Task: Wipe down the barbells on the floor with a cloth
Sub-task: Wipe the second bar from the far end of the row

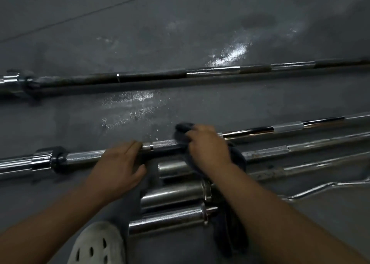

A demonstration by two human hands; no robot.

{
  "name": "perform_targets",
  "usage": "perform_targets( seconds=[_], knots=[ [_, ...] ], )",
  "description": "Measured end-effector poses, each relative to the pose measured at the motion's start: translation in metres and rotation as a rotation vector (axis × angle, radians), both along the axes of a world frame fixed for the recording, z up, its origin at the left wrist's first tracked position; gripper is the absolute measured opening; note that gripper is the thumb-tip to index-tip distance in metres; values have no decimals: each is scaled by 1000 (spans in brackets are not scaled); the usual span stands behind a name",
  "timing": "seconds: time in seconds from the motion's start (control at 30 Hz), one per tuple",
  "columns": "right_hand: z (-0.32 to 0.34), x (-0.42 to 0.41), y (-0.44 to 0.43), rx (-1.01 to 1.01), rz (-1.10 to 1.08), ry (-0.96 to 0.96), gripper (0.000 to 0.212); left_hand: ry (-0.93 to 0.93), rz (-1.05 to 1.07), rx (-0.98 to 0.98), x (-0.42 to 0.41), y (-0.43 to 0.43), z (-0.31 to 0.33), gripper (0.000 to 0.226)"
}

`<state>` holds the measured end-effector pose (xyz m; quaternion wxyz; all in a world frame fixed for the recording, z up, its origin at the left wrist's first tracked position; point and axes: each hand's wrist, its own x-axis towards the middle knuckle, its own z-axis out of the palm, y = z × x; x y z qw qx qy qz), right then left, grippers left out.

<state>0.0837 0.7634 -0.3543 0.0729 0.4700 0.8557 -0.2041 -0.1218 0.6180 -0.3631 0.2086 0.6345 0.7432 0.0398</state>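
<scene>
Down on the knurled chrome barbell, left hand flat, right hand tight around a dark cloth.

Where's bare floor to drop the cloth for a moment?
Bare floor lies between the far barbell and the near barbell, wet-looking in patches; more beyond the far barbell. Crowded under the right hand and cloth: clustered sleeve ends and bars.

Far barbell lay across the floor behind; near barbell ran in front, left hand on it, right hand and cloth just right. Shorter bars lay nearer, shoe closest.
</scene>
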Motion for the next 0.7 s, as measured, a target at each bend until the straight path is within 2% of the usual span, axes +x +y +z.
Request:
perform_targets(
  seconds=[0.13,0.2,0.23,0.33,0.4,0.5,0.6,0.7],
  knots=[
    [5,51,20,70,-369,53,30,62,-54,-57,13,-32,-14,79],
    [6,40,16,99,-494,84,31,80,-48,-66,14,-37,-25,80],
    [5,26,9,105,-490,95,31,82,-40,-71,12,-35,-29,79],
    [4,-29,-31,19,-166,117,27,87,-29,-78,2,-18,-38,74],
    [3,-53,-50,33,33,138,24,73,-9,-91,-8,2,-39,71],
    [-4,-41,-13,83,68,107,23,85,23,-54,-29,42,-38,70],
    [-8,11,57,189,-229,-19,32,83,30,-19,-52,71,-34,73],
    [-7,53,101,227,-531,-49,45,138,17,39,-43,75,-40,77]
  ],
)
